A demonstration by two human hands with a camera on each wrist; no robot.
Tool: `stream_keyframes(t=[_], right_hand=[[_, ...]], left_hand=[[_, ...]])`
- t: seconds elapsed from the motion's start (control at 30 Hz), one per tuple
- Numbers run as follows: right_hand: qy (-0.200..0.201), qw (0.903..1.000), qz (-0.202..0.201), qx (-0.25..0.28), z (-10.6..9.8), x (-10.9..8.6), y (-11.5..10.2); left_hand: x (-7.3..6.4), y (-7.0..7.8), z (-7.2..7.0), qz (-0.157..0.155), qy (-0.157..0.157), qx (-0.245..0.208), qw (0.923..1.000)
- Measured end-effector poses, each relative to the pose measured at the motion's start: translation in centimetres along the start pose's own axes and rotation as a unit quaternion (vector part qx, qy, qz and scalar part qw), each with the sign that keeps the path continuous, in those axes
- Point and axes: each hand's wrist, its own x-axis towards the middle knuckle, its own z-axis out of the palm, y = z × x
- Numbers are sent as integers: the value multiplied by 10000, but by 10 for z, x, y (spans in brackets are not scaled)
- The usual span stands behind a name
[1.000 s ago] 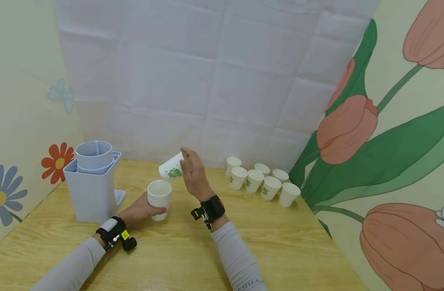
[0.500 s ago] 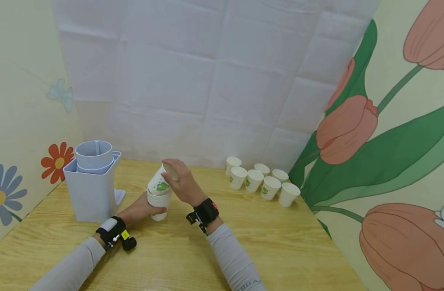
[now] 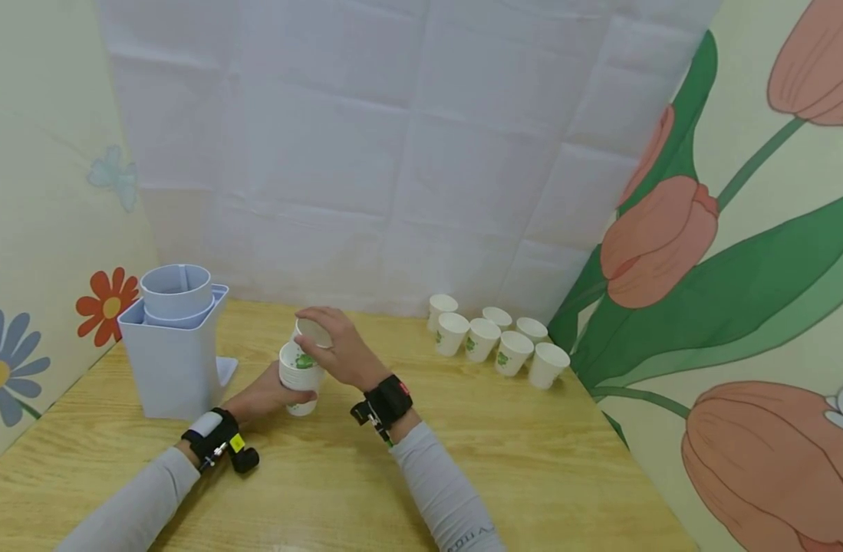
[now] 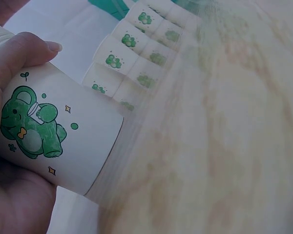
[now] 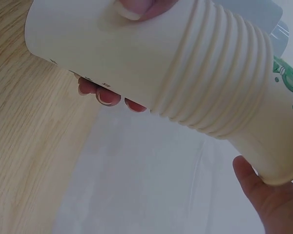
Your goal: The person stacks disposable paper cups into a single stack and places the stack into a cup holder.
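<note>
My left hand (image 3: 265, 395) grips a nested stack of white paper cups (image 3: 300, 380) upright just above or on the table. In the left wrist view, the outermost cup (image 4: 73, 126) carries a green bear print, with the thumb across it. My right hand (image 3: 344, 351) holds a single paper cup (image 3: 314, 331) by its rim; it tilts, its base inside the stack's mouth. In the right wrist view, several stacked rims (image 5: 210, 78) show, and the single cup (image 5: 273, 141) juts out toward my right fingers. How deep its base sits is hidden.
Several paper cups (image 3: 484, 340) stand upright in two rows at the right of the wooden table (image 3: 366, 483). At the left is a pale blue square bin (image 3: 169, 368) with a round container (image 3: 178, 295) in its top. A white cloth (image 3: 324, 153) hangs behind.
My right hand has moved left and down, bringing the single paper cup from above the stack into its mouth and turning it more upright. My left hand and the stack have stayed in place.
</note>
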Motion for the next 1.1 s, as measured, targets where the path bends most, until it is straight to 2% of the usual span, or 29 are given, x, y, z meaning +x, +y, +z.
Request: stream_keyframes(t=[0.47, 0.7, 0.9, 1.1], right_hand=[[-494, 9986, -161, -88, 11, 2, -4], [-734, 9960, -226, -459, 19, -1, -4], [-1048, 9922, -45, -674, 24, -2, -3], [-1272, 9897, 273, -600, 24, -4, -4]], left_hand=[[1, 0, -1, 32, -4, -1, 10000], [1, 1, -1, 28, 24, 88, 10000], [2, 1, 0, 67, 65, 147, 9998], [1, 3, 0, -19, 51, 135, 9999]])
